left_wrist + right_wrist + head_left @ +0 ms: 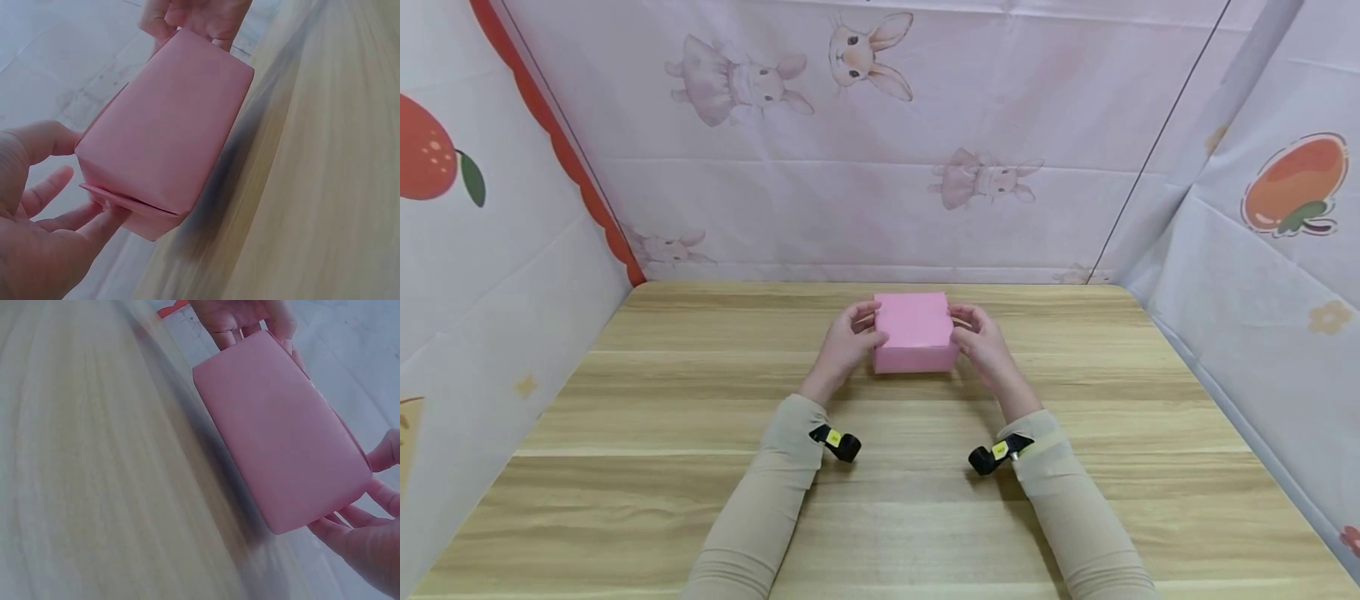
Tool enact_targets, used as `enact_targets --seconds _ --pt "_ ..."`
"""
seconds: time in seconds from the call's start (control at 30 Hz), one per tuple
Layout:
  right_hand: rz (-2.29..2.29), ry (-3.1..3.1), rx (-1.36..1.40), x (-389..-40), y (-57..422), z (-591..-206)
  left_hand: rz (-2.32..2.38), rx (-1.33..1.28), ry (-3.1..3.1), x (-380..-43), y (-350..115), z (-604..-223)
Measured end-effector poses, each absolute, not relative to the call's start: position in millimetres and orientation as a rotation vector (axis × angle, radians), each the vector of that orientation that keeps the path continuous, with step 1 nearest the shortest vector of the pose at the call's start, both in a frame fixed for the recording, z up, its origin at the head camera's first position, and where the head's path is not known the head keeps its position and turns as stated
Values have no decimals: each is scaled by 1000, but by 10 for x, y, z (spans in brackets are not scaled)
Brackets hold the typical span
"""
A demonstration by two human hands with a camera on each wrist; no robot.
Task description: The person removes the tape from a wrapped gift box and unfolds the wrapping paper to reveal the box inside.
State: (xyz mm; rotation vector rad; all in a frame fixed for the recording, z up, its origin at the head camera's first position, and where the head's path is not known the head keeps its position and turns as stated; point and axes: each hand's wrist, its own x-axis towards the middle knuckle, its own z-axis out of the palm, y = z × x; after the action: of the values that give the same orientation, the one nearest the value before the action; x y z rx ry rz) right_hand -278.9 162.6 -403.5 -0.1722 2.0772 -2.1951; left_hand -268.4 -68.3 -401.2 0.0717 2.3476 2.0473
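Note:
A closed pink cardboard box is held between both hands near the far side of the table. The left hand grips its left end, thumb at the top front corner and fingers along the side. At the opposite end the right hand grips in much the same way. In the left wrist view, the box shows a folded flap edge standing slightly out at its left end, with fingertips right under it. The right wrist view shows the plain front of the box, close over the table with a shadow beneath.
The wood-grain table ends at a pale pink backdrop printed with rabbits. White cloths with fruit prints hang along the left and right sides. A small black camera sits on each sleeved wrist.

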Motion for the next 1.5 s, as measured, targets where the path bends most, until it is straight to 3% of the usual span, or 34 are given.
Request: enact_targets --seconds 0.5,0.97,1.5 --pt "-1952 2246 -213 -2796 1653 -4048 1777 183 2544 -2722 -732 -4079" --pt "-1846 2341 -222 -2808 1838 -3894 1219 230 2957 -2646 -908 -3855" --pt "-1503 2875 -367 -2755 1814 -3661 676 383 3399 -2563 -884 -3729"
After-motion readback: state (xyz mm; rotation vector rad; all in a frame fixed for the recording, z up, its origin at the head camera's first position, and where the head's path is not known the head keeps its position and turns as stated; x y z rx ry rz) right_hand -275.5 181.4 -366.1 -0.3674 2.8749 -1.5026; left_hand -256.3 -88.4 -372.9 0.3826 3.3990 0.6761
